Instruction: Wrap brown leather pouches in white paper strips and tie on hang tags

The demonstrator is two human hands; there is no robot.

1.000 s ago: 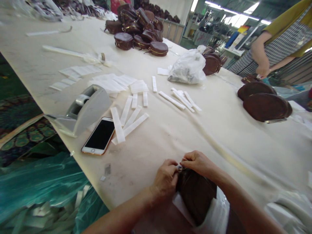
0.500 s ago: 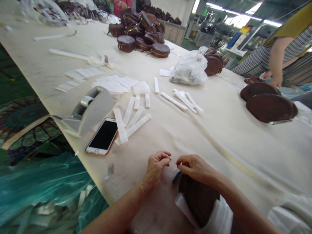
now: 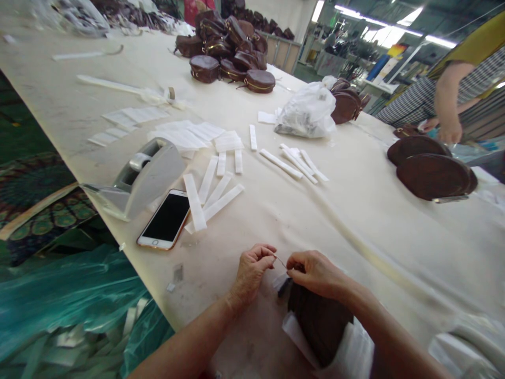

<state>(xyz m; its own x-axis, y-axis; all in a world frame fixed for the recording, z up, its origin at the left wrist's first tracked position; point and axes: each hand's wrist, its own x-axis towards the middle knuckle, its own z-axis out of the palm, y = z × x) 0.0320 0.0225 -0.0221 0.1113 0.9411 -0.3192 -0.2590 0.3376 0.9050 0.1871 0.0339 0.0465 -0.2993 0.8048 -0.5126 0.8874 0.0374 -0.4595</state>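
Observation:
Between my two hands runs a short thin string [image 3: 281,261], pale and slightly curved. My left hand [image 3: 252,271] pinches one end of it between thumb and fingertips. The other end is pinched in my right hand [image 3: 313,271], just above a dark brown leather bag [image 3: 321,321]. The bag lies at the table's near side, partly hidden under my right hand and forearm. White wrapping [image 3: 353,350] surrounds its lower part. A small dark piece in clear plastic [image 3: 283,287] sticks out at the bag's upper left.
A phone [image 3: 165,221], a grey tape dispenser [image 3: 144,173] and white strips [image 3: 215,200] lie to the left. Brown bags [image 3: 231,50] are heaped at the back, beyond a white plastic bag [image 3: 305,113]. More bags [image 3: 436,176] sit at right, near another person's hand [image 3: 450,129].
My left hand has moved left, away from the bag, drawing the string out between both hands. Over the last half second my hands have barely moved.

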